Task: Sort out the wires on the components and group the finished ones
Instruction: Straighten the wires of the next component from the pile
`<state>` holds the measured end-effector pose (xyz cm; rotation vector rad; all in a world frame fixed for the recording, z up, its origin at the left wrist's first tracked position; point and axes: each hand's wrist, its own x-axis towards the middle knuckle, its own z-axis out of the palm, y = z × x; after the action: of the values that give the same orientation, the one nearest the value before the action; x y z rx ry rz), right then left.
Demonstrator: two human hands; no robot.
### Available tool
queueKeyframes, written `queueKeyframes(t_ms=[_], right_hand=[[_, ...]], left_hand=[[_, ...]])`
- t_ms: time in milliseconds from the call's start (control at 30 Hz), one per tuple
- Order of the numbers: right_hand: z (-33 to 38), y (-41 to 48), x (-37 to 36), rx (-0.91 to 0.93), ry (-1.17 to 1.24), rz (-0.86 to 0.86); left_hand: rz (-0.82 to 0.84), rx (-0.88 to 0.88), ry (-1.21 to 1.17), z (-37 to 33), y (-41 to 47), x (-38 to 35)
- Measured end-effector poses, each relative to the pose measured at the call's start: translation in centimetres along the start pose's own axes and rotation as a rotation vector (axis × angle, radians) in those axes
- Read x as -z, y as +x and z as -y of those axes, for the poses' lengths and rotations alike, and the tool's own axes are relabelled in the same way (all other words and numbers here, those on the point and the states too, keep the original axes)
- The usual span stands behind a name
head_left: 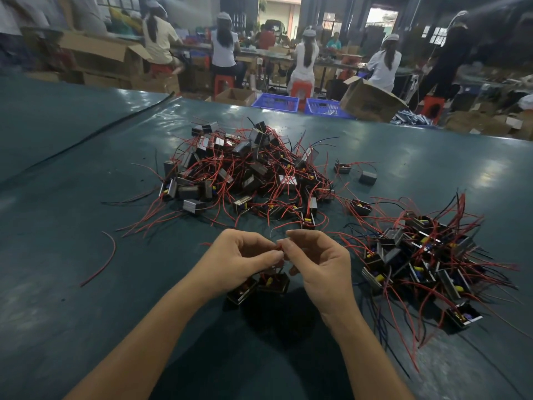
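Red leads (278,249) rise near-upright from the small black transformer (274,284), pinched between the fingertips of left hand (242,262) and right hand (320,267), which meet just above it. Beyond the transformer sprawls the tangled heap (245,174); to its right lies the sorted group (418,255), boxy metal-framed bodies with thin pliant wires.

Dark teal surface (86,197), glossy, light glare on far part. Bkgd: workers (225,50) seated w/ backs to camera at long benches, red stools (223,82), cardboard boxes (372,102), two blue crates (275,102). Bright doorway (380,17) at rear.
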<state>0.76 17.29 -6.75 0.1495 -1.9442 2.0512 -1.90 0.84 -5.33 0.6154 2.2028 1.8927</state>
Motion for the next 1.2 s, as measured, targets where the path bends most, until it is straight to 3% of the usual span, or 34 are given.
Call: queueKeyframes(t_ms=[233, 333, 433, 600, 833, 1033, 1200], right_hand=[[-0.3, 0.1, -0.3, 0.033, -0.028, -0.085], [-0.5, 0.2, -0.2, 0.02, -0.002, -0.13], [-0.7, 0.2, 0.0, -0.002, 0.011, -0.158], [-0.8, 0.4, 0.2, -0.035, 0.021, -0.213], [-0.9, 0.4, 0.2, -0.051, 0.014, -0.227], [-0.4, 0.1, 0.0, -0.048, 0.029, -0.083], [-0.1, 0.0, -0.1, -0.003, 0.055, -0.023]], left_hand=[[0.122, 0.127, -0.03, -0.6, -0.3, 2.7], [0.177, 0.127, 0.152, -0.5, -0.5, 3.2], [0.102, 0.07, 0.338, -0.1, -0.3, 2.9], [0.006, 0.016, 0.336, 0.1, -0.2, 3.3], [0.01, 0.022, 0.37, 0.2, -0.1, 3.5], [-0.142, -0.06, 0.27, 0.1, 0.1, 1.6], [0.041, -0.025, 0.045, -0.3, 0.0, 0.1]])
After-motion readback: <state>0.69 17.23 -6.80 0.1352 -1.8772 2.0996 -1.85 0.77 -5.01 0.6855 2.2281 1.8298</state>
